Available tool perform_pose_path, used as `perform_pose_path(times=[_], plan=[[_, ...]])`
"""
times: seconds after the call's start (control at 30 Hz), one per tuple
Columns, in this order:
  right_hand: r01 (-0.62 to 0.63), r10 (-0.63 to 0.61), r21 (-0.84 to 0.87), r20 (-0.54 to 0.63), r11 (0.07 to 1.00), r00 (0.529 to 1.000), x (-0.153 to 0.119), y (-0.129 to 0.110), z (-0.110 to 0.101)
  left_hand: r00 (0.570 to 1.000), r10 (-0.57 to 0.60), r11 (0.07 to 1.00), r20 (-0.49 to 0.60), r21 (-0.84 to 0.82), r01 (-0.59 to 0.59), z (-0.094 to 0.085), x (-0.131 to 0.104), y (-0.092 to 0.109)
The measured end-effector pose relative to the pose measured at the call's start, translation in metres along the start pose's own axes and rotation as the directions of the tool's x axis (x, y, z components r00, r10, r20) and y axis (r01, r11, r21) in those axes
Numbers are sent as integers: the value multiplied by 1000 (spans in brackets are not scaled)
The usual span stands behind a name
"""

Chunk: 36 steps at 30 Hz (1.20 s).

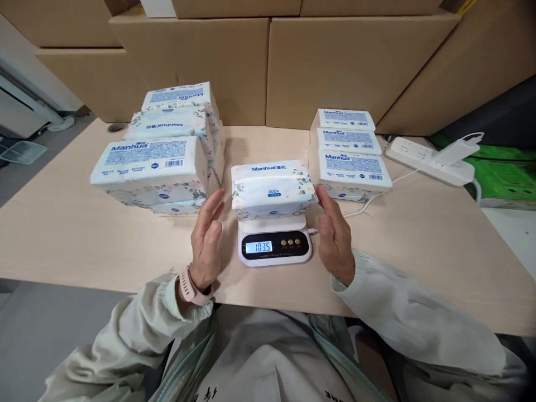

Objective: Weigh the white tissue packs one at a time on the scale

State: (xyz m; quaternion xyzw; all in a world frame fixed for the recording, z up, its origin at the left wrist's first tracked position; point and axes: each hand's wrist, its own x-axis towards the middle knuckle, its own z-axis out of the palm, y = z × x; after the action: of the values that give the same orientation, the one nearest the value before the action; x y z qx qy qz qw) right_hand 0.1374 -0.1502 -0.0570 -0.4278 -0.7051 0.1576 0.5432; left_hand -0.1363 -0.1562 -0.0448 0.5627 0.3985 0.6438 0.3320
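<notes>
Manhua tissue pack (273, 188) lies on the digital scale (275, 259), my left fingers (210, 206) spread just beside it, my right fingers (330, 204), unclenched, touching its end.

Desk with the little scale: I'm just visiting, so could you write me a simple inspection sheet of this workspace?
Surface: pale desk, wood-like finish.
Job's things: a tissue pack sits on the white scale, whose lit display reads 103.5; stacked packs stand at left, and a row of packs at right.
Clutter: a clear plastic tray at far left, off the desk.
Hands: left hand open and apart from the tissue pack; right hand at its right end, fingertips touching or nearly so, cannot tell which.
Cables: a white cable crosses the desk toward the power strip at right.
Surroundings: cardboard boxes behind the packs.
</notes>
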Motion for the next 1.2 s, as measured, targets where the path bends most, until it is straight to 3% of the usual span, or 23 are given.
perform_pose_path(times=[0.4,0.67,1.2], plan=[[-69,69,-6,16,998,997,-1,-7,-2,987,-134,990,-87,-58,129,4,-5,9],[-117,117,4,32,993,993,-2,-12,-3,987,-159,979,14,-129,159,10,-4,16],[-171,169,35,60,985,984,-7,-8,-2,985,-173,983,-20,-72,171,5,-5,18]])
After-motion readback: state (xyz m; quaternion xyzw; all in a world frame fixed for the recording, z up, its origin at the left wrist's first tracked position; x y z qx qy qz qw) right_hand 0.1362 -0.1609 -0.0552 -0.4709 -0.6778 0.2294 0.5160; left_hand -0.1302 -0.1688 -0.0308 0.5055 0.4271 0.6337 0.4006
